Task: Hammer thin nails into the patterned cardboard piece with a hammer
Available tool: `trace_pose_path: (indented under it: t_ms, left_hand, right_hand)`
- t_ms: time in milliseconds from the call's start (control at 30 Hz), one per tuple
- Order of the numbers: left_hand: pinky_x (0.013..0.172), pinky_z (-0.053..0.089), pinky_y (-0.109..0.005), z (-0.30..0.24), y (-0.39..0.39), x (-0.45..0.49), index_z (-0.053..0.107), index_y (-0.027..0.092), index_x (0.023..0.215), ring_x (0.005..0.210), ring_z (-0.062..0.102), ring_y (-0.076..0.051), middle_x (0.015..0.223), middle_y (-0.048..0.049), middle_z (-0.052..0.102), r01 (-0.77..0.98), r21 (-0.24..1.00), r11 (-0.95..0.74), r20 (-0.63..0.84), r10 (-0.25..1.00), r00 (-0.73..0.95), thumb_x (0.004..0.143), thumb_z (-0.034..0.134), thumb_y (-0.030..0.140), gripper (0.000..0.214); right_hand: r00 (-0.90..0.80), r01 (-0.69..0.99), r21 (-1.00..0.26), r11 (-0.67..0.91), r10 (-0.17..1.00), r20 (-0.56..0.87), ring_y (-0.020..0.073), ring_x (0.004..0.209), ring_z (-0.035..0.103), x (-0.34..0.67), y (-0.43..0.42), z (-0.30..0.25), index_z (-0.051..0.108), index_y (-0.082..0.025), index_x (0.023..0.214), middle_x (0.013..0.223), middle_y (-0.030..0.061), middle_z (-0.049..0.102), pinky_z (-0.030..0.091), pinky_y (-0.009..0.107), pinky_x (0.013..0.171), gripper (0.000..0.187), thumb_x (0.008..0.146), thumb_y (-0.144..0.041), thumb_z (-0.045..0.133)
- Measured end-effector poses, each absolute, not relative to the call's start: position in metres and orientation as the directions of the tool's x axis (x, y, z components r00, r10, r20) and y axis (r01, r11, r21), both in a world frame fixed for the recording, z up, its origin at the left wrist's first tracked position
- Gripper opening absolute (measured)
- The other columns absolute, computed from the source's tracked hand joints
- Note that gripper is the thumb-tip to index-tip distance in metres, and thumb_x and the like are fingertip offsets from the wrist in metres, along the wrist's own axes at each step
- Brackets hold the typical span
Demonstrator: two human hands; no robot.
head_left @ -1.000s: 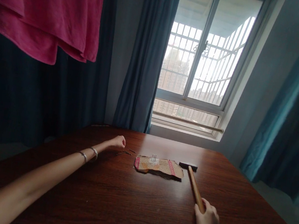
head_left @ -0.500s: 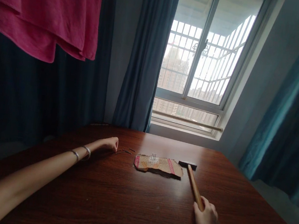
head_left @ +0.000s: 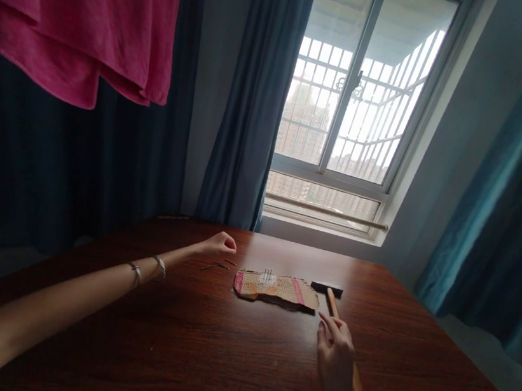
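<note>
My left hand (head_left: 226,243) is closed in a pinch above the far left of the table, just beyond several loose nails (head_left: 218,264); whatever it pinches is too small to make out. My right hand (head_left: 335,344) is off the hammer's grip and over its wooden handle, with thumb and fingers apart. The hammer (head_left: 331,300) lies on the table, its dark head pointing away from me. Between the hands is a piece of patterned cardboard (head_left: 284,288) with a ragged near edge. Thin nails (head_left: 268,274) stand upright near its far left side.
All of this lies on a dark brown wooden table (head_left: 220,357). Behind it are a barred window (head_left: 339,116) and blue curtains (head_left: 253,105). A pink cloth (head_left: 96,20) hangs at the upper left.
My left hand has risen from beside the loose nails and moved right and away. My right hand has let go of the hammer handle and moved forward and left.
</note>
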State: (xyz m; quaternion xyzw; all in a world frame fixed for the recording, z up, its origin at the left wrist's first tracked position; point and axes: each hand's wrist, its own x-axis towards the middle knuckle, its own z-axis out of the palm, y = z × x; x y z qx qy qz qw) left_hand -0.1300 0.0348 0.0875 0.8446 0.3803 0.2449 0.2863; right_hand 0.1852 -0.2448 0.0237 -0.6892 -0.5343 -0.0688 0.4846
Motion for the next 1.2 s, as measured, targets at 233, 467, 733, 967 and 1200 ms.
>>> trace_pose_path:
  t_ms: [233,467,733,967,1200]
  left_hand:
    - [0.059,0.042,-0.023,0.099,-0.033,-0.049,0.066,0.009,0.077,0.064,0.055,-0.014,0.070,-0.0056,0.064,0.280,0.706,-0.650,0.427,0.707,0.563,0.072,0.056,0.035,0.028]
    - [0.059,0.043,-0.023,0.087,-0.058,-0.024,0.065,0.012,0.076,0.062,0.055,-0.013,0.069,-0.0037,0.063,0.195,0.707,-0.680,0.486,0.668,0.564,0.074,0.056,0.035,0.025]
    - [0.060,0.044,-0.024,0.076,-0.051,-0.018,0.065,0.012,0.078,0.065,0.056,-0.014,0.075,-0.0051,0.064,0.189,0.690,-0.699,0.490,0.643,0.588,0.075,0.056,0.041,0.030]
    - [0.080,0.044,-0.035,0.043,-0.028,-0.028,0.048,0.013,0.119,0.096,0.053,-0.025,0.107,-0.0134,0.056,0.346,0.652,-0.674,0.428,0.704,0.566,0.060,0.067,0.052,0.074]
    - [0.103,0.020,-0.045,0.012,-0.005,-0.046,0.032,0.017,0.134,0.125,0.026,-0.040,0.138,-0.0188,0.030,0.458,0.547,-0.701,0.249,0.658,0.710,0.041,0.074,0.059,0.110]
  right_hand:
    - [0.330,0.456,-0.825,0.334,0.798,0.505,0.0212,0.075,0.062,0.129,-0.177,0.072,0.069,-0.016,0.093,0.089,0.0106,0.068,0.049,0.031,0.069,0.035,0.077,-0.041,0.050]
    - [0.287,0.382,-0.849,0.365,0.827,0.484,0.0218,0.068,0.063,0.123,-0.141,0.083,0.071,-0.014,0.087,0.078,0.0096,0.071,0.050,0.030,0.056,0.040,0.073,-0.047,0.055]
    - [0.237,0.347,-0.851,0.394,0.841,0.486,0.0215,0.066,0.063,0.128,-0.128,0.078,0.071,-0.014,0.081,0.072,0.0079,0.070,0.049,0.028,0.053,0.038,0.070,-0.047,0.057]
    - [0.264,0.363,-0.852,0.377,0.835,0.483,0.0199,0.065,0.061,0.146,-0.084,0.059,0.069,-0.012,0.079,0.068,0.0076,0.068,0.047,0.028,0.053,0.041,0.070,-0.049,0.054]
    - [0.224,0.398,-0.844,0.360,0.854,0.470,0.0187,0.062,0.060,0.146,-0.047,0.027,0.066,-0.014,0.076,0.064,0.0059,0.066,0.046,0.029,0.056,0.035,0.070,-0.046,0.053]
